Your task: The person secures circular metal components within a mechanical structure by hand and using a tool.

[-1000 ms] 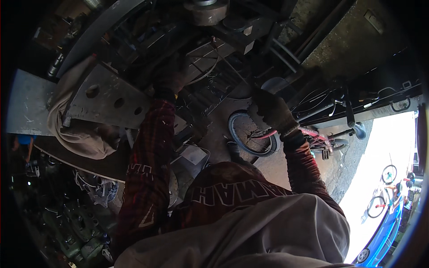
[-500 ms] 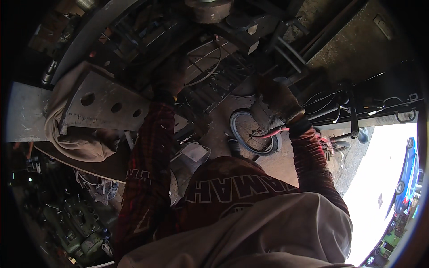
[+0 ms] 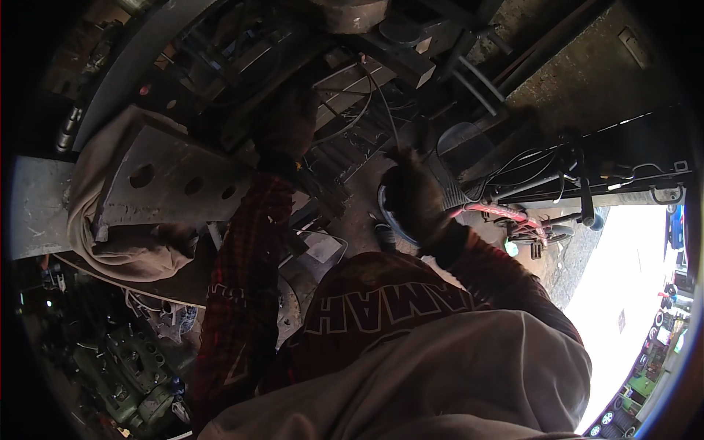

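My gloved right hand point(image 3: 414, 189) is in the middle, its fingers curled in dim light. A thin, bent cable point(image 3: 387, 110) runs down from the dark metalwork to these fingers, which appear closed on it. Farther left, my left hand point(image 3: 290, 125) reaches into deep shadow among metal parts, and its fingers are too dark to make out. Left of my left forearm lies a grey metal plate with round holes point(image 3: 165, 176), over a beige cloth point(image 3: 125, 253). Beyond my hands is a metal beam point(image 3: 403, 62) with a square end.
A red bicycle frame point(image 3: 506, 213) stands on the floor to the right, its wheel partly behind my right hand. Dark green machinery point(image 3: 128, 367) fills the lower left. A curved metal rim point(image 3: 128, 70) bounds the upper left. Bright daylight enters through an opening at right.
My right hand has moved left and toward me, away from the right side, and now covers much of the bicycle wheel. The thin cable now reaches its fingers. My left hand stays nearly in place.
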The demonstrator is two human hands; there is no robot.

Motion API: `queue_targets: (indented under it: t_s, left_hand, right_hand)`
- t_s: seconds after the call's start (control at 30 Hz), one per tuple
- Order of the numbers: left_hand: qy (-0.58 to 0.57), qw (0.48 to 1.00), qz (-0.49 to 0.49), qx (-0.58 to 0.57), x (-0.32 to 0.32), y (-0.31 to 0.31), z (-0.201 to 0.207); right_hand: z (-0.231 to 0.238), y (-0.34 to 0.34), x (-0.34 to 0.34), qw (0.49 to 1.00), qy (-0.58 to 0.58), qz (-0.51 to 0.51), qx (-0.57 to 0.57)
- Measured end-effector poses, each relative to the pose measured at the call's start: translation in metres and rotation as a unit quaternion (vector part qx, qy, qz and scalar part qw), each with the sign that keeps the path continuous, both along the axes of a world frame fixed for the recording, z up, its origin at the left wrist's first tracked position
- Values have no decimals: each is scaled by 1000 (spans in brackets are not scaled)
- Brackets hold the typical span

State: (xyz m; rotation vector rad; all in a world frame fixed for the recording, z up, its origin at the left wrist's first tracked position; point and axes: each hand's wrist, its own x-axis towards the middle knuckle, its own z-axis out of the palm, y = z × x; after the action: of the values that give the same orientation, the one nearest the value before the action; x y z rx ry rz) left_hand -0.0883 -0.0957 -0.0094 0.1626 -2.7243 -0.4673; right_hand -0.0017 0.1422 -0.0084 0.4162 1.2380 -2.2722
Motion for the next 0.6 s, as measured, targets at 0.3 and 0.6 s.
queue_targets:
  t_s: [0.3,0.6]
  left_hand:
    - [-7,1000,-5,16,-2,-8,-4]
    - [-11,1000,18,18,-4,-7,-8]
  right_hand:
    - [-41,-7,-29,794,506,-12,337]
    - [-7,39,-65,829,345,257,357]
